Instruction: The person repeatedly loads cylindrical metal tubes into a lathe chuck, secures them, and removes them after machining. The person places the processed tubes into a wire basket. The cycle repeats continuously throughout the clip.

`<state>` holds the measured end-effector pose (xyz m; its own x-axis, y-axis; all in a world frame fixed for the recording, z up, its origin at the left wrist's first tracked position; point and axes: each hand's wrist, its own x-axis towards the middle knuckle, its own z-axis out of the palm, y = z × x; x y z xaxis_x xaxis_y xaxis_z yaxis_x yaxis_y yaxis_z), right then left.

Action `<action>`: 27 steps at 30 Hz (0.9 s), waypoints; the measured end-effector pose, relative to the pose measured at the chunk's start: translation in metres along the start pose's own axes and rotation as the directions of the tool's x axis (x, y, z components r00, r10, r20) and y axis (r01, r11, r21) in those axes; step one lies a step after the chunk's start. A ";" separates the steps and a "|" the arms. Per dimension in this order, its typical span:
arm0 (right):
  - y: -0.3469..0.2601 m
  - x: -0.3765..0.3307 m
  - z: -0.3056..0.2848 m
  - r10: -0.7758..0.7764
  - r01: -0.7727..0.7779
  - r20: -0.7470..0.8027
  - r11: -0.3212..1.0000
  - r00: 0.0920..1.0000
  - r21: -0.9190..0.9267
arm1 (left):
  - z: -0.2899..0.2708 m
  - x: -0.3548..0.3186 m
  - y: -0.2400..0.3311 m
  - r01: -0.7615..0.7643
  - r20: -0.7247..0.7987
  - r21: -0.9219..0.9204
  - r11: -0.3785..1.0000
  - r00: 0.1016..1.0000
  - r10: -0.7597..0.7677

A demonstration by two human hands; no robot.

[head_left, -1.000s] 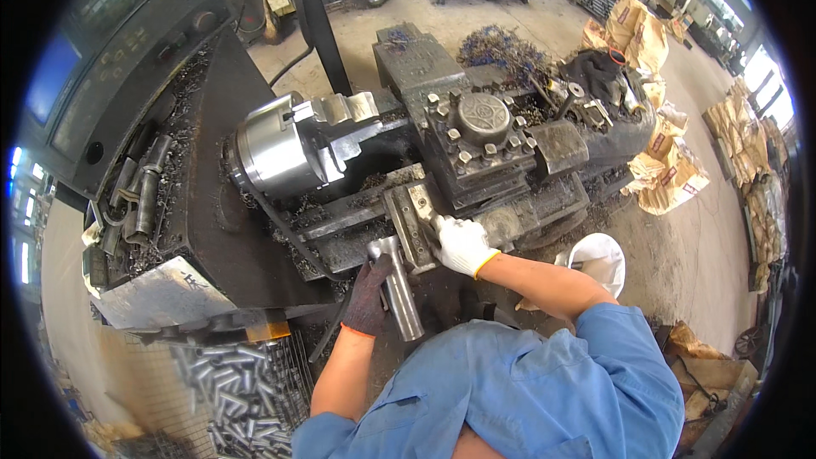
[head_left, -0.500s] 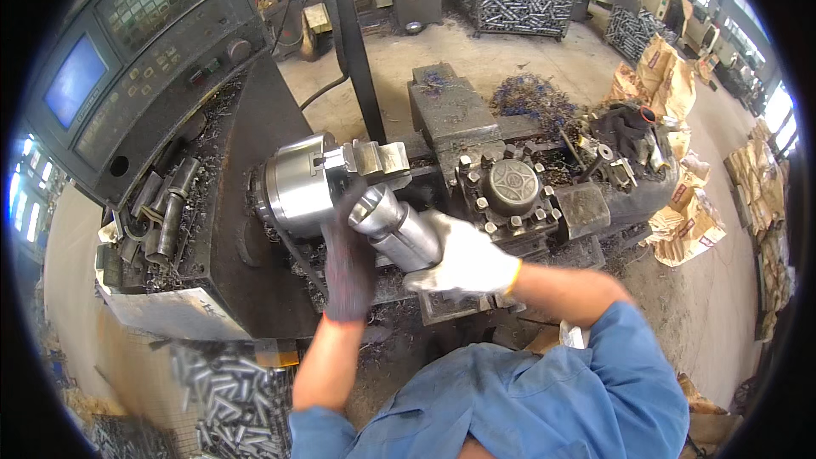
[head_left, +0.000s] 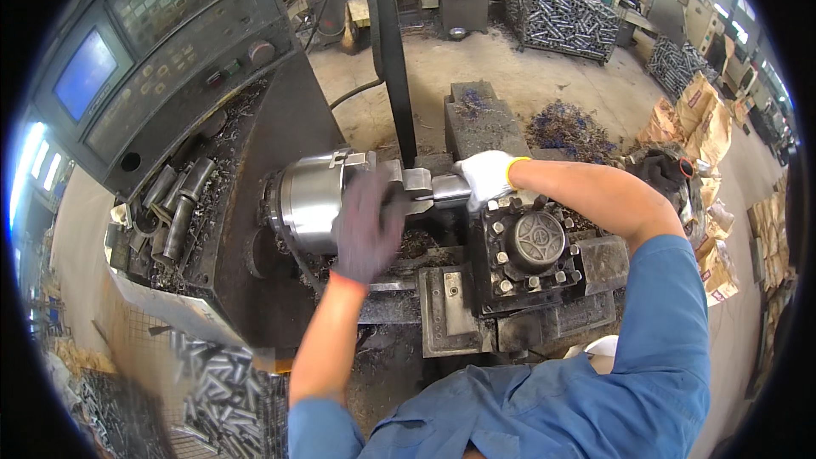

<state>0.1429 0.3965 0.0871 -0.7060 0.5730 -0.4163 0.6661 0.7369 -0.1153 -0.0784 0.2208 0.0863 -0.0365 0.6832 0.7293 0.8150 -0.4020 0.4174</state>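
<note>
My right hand (head_left: pixel 488 180), in a white glove with a yellow cuff, grips a shiny steel cylinder (head_left: pixel 450 188) lying level at the jaws (head_left: pixel 415 183) of a lathe chuck. How far the part reaches between the jaws is hidden. The silvery chuck (head_left: pixel 311 202) is on the left. In front of its jaws is my left hand (head_left: pixel 371 229), in a dark glove with a red cuff. Motion smears its fingers, and whether it touches the chuck cannot be made out. The tool turret (head_left: pixel 537 240) stands just right of and nearer than the cylinder.
A control panel with a lit blue screen (head_left: pixel 86 74) rises at the left. Several metal pieces (head_left: pixel 189 204) lie on the ledge below it. Small steel parts fill a bin (head_left: pixel 225 399) at lower left. Metal shavings (head_left: pixel 568 132) heap behind the turret. Brown paper sacks (head_left: pixel 704 119) stand at right.
My right hand has carried the cylinder away from me to the chuck jaws and turned it level. The left hand has come off the cylinder and is moving before the jaws.
</note>
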 end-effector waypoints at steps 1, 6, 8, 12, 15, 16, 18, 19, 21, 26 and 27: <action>-0.002 0.010 0.007 -0.016 0.015 0.018 0.997 1.000 0.076 | -0.013 -0.043 0.010 0.016 -0.010 -0.108 0.994 1.000 -0.018; -0.008 0.032 0.015 -0.101 0.098 0.011 0.986 0.995 0.131 | -0.049 -0.274 -0.016 0.793 0.194 -0.576 0.196 0.366 -0.910; -0.008 0.032 0.011 -0.144 0.166 -0.134 0.971 0.980 0.169 | -0.081 -0.330 -0.039 0.619 0.096 -0.782 -0.074 0.002 -0.995; -0.008 0.031 0.007 0.046 -0.045 0.080 0.999 0.996 -0.011 | -0.150 -0.374 -0.055 0.386 -0.091 -0.922 0.042 -0.109 -0.990; -0.014 0.040 0.008 -0.006 0.006 0.004 0.991 1.000 0.133 | -0.185 -0.386 -0.065 0.334 0.117 -0.930 -0.154 -0.128 -0.985; -0.017 0.043 0.009 -0.041 0.055 -0.093 0.986 0.995 0.158 | -0.189 -0.392 -0.070 0.316 0.160 -0.928 -0.195 -0.133 -0.978; -0.019 0.048 0.008 -0.098 0.130 -0.127 0.954 0.987 0.269 | -0.191 -0.407 -0.085 0.260 0.117 -0.953 -0.156 -0.159 -0.980; -0.018 0.050 0.005 -0.063 0.083 -0.074 0.950 0.995 0.303 | -0.190 -0.416 -0.092 0.369 0.019 -0.926 -0.080 -0.167 -0.986; -0.015 0.042 0.000 -0.036 0.068 -0.126 0.964 0.991 0.255 | -0.185 -0.431 -0.103 0.568 -0.136 -0.819 0.081 -0.055 -0.989; 0.001 -0.032 -0.016 0.068 0.010 -0.305 0.969 0.950 0.248 | -0.190 -0.411 -0.076 0.882 -0.451 -0.240 0.405 0.268 -0.851; 0.002 -0.054 -0.017 0.058 0.047 -0.335 0.954 0.940 0.295 | -0.194 -0.393 -0.063 0.929 -0.567 -0.194 0.315 0.156 -0.809</action>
<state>0.1785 0.3733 0.1247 -0.7062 0.7015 -0.0958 0.6736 0.6241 -0.3960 -0.2271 -0.1406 -0.1212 -0.9928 0.0856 0.0838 0.1108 0.3904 0.9140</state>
